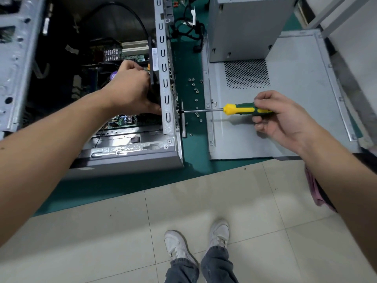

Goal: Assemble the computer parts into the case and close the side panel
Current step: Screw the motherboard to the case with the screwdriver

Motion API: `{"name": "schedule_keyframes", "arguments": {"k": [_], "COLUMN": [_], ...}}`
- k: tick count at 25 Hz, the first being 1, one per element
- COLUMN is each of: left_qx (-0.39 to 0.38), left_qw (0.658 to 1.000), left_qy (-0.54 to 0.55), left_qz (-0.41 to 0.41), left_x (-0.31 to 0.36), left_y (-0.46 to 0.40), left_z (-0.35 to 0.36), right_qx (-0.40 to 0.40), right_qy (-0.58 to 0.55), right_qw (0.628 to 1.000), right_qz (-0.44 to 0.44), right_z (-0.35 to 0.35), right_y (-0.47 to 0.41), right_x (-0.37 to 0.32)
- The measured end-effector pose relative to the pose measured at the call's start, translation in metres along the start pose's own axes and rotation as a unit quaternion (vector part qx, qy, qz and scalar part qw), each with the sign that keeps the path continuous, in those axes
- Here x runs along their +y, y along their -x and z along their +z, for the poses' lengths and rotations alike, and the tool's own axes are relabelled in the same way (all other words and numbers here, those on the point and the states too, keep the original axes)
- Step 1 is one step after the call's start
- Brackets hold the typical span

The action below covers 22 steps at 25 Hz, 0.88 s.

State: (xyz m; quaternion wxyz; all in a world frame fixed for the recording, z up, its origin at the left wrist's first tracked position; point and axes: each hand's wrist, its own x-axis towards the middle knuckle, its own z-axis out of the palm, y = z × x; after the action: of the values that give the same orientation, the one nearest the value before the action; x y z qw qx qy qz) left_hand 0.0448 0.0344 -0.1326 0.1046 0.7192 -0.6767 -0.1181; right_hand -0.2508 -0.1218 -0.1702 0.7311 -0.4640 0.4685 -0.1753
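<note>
An open grey computer case (167, 94) lies on the green mat, its motherboard (122, 119) showing inside. My left hand (132, 86) reaches into the case and grips a black part (152, 58) held against the inside of the case's right wall. My right hand (279, 115) grips a screwdriver with a green and yellow handle (244, 109). Its shaft lies level and its tip meets the outside of that wall at about (181, 111). The side panel (295, 94) lies flat to the right of the case.
Several loose screws (196, 100) lie on the green mat (191, 148) between case and panel. A second grey case (244, 27) stands on the panel's far end. Black cables (189, 27) lie behind. Tiled floor and my shoes (179, 246) are below the table edge.
</note>
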Motion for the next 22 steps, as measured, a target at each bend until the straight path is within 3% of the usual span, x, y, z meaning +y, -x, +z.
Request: {"name": "schedule_keyframes", "arguments": {"k": [2, 4, 8, 13, 16, 18, 22], "left_qx": [-0.002, -0.001, 0.015, 0.027, 0.021, 0.022, 0.035], "left_qw": [1.0, 1.0, 0.999, 0.998, 0.998, 0.998, 0.997], "left_qy": [-0.001, -0.011, -0.01, 0.018, 0.022, 0.019, 0.026], "left_qz": [0.004, 0.012, 0.036, 0.061, 0.054, 0.057, 0.062], "left_x": [-0.001, -0.001, -0.001, 0.003, 0.005, 0.005, 0.002], "left_y": [0.0, -0.001, -0.001, 0.001, 0.001, 0.0, 0.001], "left_z": [0.001, 0.002, 0.002, 0.001, 0.0, 0.0, 0.001], "right_qx": [0.042, 0.051, -0.007, 0.028, -0.011, -0.015, 0.021], "right_qy": [0.11, 0.148, -0.009, 0.164, 0.033, 0.016, 0.187], "right_qw": [0.993, 0.987, 1.0, 0.986, 0.999, 1.0, 0.982], "right_qz": [0.003, 0.022, 0.015, 0.029, 0.03, -0.007, 0.007], "right_z": [0.005, 0.007, -0.001, 0.004, 0.0, -0.003, 0.004], "right_y": [-0.001, -0.002, -0.001, -0.002, 0.001, 0.004, 0.004], "right_x": [0.002, 0.003, -0.002, 0.0, -0.003, -0.005, -0.009]}}
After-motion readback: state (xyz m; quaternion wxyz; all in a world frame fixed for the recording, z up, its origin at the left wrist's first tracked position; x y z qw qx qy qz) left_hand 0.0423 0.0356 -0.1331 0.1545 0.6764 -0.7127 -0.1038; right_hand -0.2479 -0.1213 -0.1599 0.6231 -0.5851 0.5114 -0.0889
